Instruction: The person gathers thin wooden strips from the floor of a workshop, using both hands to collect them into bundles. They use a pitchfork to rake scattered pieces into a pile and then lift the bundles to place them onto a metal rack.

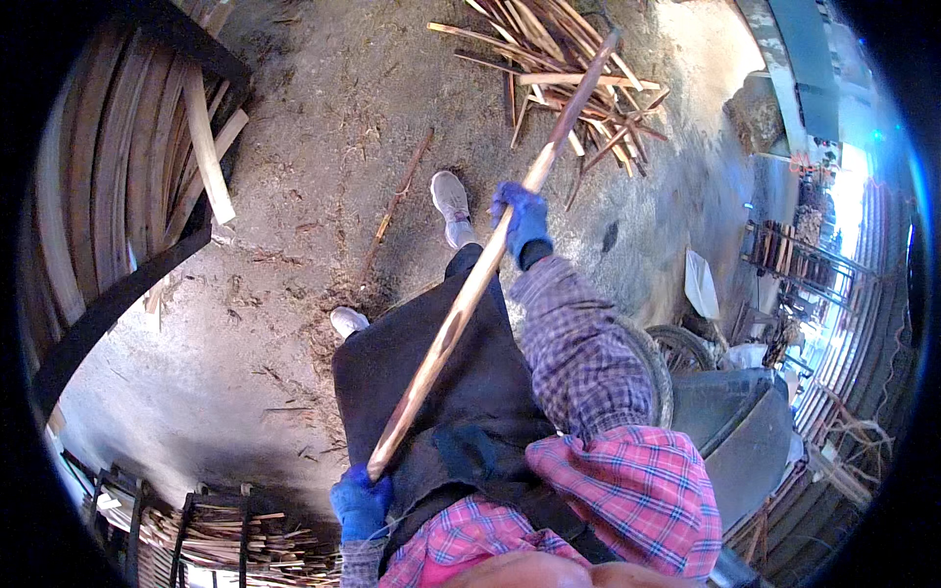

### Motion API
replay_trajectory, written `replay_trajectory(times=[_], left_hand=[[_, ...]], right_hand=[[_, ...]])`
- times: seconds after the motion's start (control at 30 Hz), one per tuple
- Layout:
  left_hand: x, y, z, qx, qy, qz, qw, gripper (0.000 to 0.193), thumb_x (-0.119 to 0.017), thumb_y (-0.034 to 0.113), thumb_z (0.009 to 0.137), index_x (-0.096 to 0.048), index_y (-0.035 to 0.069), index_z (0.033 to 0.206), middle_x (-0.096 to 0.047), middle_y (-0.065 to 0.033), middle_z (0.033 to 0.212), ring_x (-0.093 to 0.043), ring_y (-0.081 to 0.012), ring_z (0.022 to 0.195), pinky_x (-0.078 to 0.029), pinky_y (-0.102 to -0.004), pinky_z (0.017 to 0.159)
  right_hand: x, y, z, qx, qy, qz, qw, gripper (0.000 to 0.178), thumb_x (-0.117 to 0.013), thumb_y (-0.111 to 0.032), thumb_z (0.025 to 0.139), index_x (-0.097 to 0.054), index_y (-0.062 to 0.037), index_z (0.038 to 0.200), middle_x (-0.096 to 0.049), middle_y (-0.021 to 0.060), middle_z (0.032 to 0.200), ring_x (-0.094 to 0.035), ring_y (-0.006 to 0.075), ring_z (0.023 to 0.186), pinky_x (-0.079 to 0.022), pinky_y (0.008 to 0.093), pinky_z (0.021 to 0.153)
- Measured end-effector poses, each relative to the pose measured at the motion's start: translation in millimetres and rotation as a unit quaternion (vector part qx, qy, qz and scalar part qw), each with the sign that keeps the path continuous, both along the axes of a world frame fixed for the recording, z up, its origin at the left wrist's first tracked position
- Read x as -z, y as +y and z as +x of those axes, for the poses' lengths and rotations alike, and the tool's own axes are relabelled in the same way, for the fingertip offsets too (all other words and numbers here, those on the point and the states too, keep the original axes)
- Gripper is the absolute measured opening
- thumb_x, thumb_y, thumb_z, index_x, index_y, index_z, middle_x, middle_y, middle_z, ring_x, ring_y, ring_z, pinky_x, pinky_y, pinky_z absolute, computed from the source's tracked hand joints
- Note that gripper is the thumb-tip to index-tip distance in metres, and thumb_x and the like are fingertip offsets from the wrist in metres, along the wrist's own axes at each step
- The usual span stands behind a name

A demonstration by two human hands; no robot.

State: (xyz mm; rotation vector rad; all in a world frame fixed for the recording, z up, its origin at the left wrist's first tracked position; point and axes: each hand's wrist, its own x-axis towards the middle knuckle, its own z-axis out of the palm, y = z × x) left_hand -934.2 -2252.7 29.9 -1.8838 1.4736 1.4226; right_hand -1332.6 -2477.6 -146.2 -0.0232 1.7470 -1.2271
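A long wooden strip (453, 325), pale with patches of dark bark, runs slantwise across my body from lower left to upper right. My left hand (361, 502), in a blue glove, is closed round its near end by my waist. Further along, my right hand (522, 218), also blue-gloved, grips the strip with the arm stretched forward. The strip's far, darker end reaches over a loose pile of thin wood strips (549, 39) on the ground. Below the strip hangs my black apron (431, 363).
At the left, planks (108, 167) are stacked in a dark metal frame (118, 304). More strips (245, 549) lie in racks at lower left. A single thin stick (400, 196) lies on the dirty floor. To my right stand a wheel (679, 349) and a grey metal cart (740, 431).
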Motion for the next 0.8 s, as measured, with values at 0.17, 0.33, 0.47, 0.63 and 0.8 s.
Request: replay_trajectory(times=[0.17, 0.33, 0.47, 0.63, 0.8], left_hand=[[-14.5, 86.1, 84.5, 0.033, -0.122, 0.015, 0.992, 0.023, -0.064, 0.031, 0.071, -0.067, 0.009, 0.072, -0.064, -0.0171, 0.072, -0.063, -0.0367, 0.07, -0.05, -0.0438, 0.063], [-22.8, 126.8, 107.7, 0.045, -0.171, 0.05, 0.983, 0.023, -0.063, 0.032, 0.074, -0.068, 0.009, 0.073, -0.064, -0.0172, 0.07, -0.063, -0.0347, 0.066, -0.05, -0.0421, 0.06], [-29.6, 115.1, 72.8, -0.063, -0.197, 0.167, 0.964, 0.023, -0.063, 0.031, 0.074, -0.068, 0.008, 0.075, -0.064, -0.0163, 0.071, -0.064, -0.0335, 0.066, -0.05, -0.0413, 0.06], [2.8, 31.9, -23.4, 0.021, -0.138, 0.001, 0.99, 0.023, -0.063, 0.029, 0.073, -0.068, 0.007, 0.078, -0.064, -0.0175, 0.072, -0.064, -0.0346, 0.069, -0.05, -0.0418, 0.061], [54.1, -92.5, -170.1, -0.037, -0.012, -0.152, 0.988, 0.024, -0.067, 0.026, 0.069, -0.065, 0.006, 0.082, -0.063, -0.0168, 0.071, -0.063, -0.0356, 0.066, -0.048, -0.0432, 0.058]], right_hand=[[-9.9, 88.3, 99.5, 0.021, -0.035, 0.05, 0.998, 0.018, -0.065, -0.025, 0.082, -0.056, -0.0111, 0.076, -0.054, 0.0002, 0.063, -0.05, 0.013, 0.049, -0.041, 0.0271, 0.043], [-36.2, 109.3, 128.2, 0.02, -0.072, 0.091, 0.993, 0.013, -0.06, -0.021, 0.085, -0.054, -0.0093, 0.085, -0.055, 0.0022, 0.064, -0.052, 0.0151, 0.05, -0.042, 0.0282, 0.045], [-58.6, 93.8, 103.4, 0.03, -0.093, 0.058, 0.994, 0.012, -0.065, -0.016, 0.083, -0.054, -0.0103, 0.083, -0.053, 0.0005, 0.064, -0.051, 0.0129, 0.05, -0.042, 0.028, 0.045], [-57.0, -1.8, 8.4, 0.024, -0.107, -0.017, 0.994, 0.01, -0.06, -0.013, 0.085, -0.05, -0.0107, 0.083, -0.053, 0.0028, 0.062, -0.05, 0.0142, 0.048, -0.041, 0.0272, 0.042], [0.8, -142.0, -142.8, -0.015, -0.021, -0.109, 0.994, 0.015, -0.058, -0.019, 0.082, -0.055, -0.0078, 0.072, -0.052, 0.0045, 0.057, -0.049, 0.0144, 0.046, -0.039, 0.0276, 0.042]])
